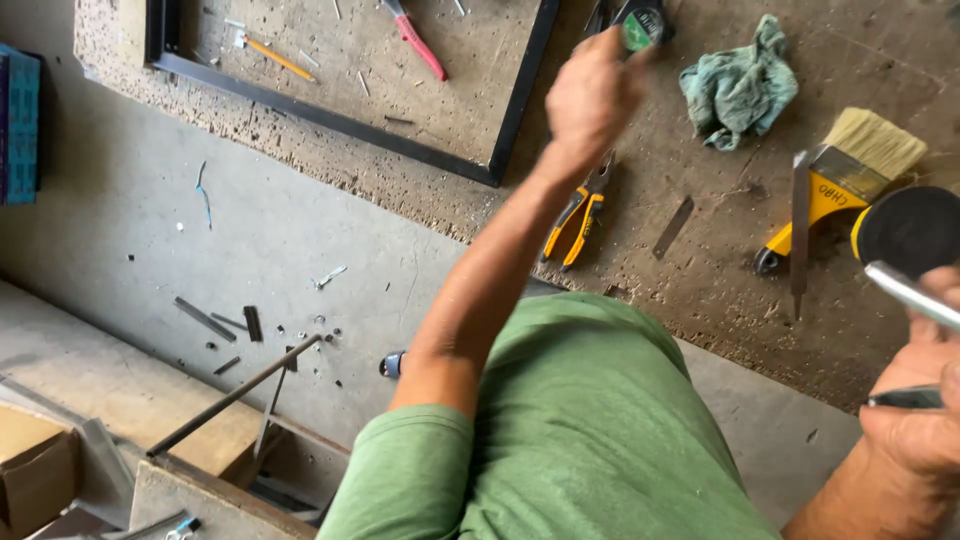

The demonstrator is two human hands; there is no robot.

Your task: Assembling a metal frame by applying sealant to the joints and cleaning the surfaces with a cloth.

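Observation:
My left hand (592, 92) reaches out over the workbench and closes on a small black tool with a round green part (640, 24) near the bench's far side. Yellow-handled pliers (578, 218) lie just below that wrist. My right hand (925, 400) is at the frame's right edge, gripping a slim silver metal rod (908, 292) and a dark thin piece (905, 398) lower in the fist. A black round disc with a yellow rim (908, 230) sits right behind the rod.
A black metal frame (520, 95) lies on the chipboard bench (700, 290) with a red-handled tool (418, 42) and a yellow pencil (280, 60) inside. A teal rag (738, 85), a yellow paintbrush (850, 180) and flat metal strips (800, 230) lie right. Metal scraps litter the concrete floor (250, 230).

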